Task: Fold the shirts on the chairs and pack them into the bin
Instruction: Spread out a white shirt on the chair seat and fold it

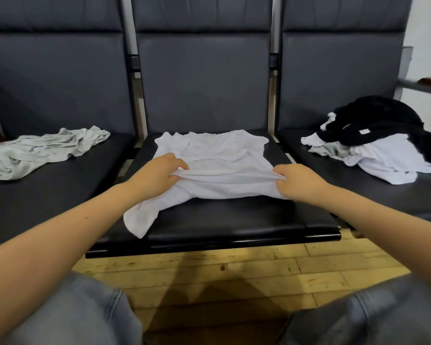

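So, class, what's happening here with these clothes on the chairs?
A person is folding a white shirt on the middle chair seat. Both hands, left hand and right hand, pinch a fold of it, lifted across its middle. A crumpled grey shirt lies on the left seat; a pile of white shirts with a black garment on top waits on the right. No bin is visible.

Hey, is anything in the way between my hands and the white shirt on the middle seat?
Nothing visible. The left hand and right hand already pinch the folded edge of the white shirt on the middle seat. No bin is in view.
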